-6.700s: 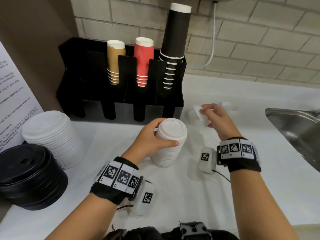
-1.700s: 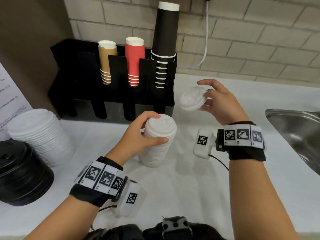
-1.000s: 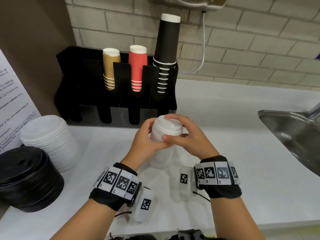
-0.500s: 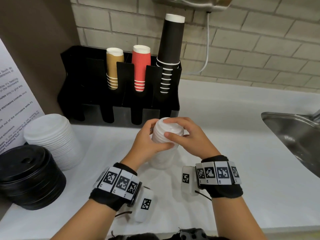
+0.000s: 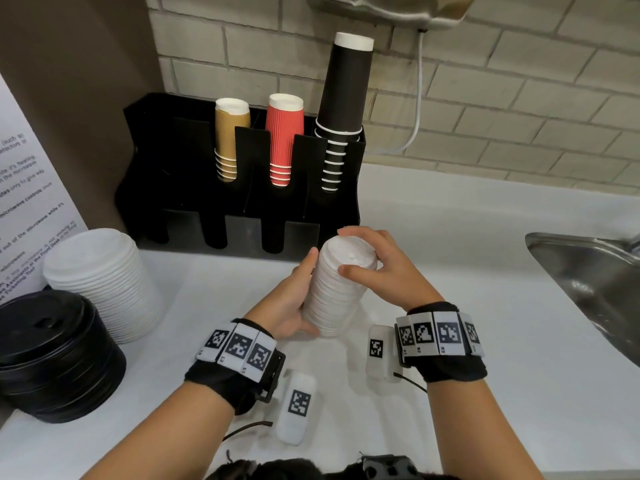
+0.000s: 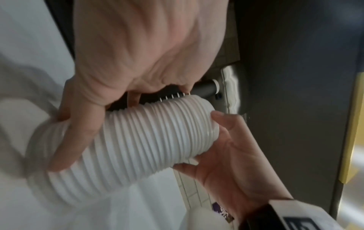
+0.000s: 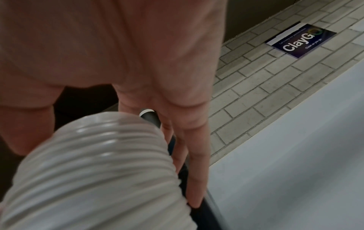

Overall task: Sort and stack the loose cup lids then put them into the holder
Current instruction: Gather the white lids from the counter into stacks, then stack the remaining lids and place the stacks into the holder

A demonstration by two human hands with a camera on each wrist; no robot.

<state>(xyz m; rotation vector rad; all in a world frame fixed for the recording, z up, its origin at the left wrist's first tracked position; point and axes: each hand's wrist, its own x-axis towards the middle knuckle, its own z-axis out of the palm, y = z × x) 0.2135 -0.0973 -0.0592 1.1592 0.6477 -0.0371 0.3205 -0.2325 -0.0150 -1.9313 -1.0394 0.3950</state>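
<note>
Gripping tall white lid stack w/ both: left hand curled round lower side, right hand pinching top. Stack on tabletop, just in front of black holder.

Office pantry: cup holder, steel sink, posted microwave notice.

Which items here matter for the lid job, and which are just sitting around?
In the job: small white lid stack, left hand, right hand, black holder, wide white lids, black lids.
Just there: sink, paper notice.
</note>
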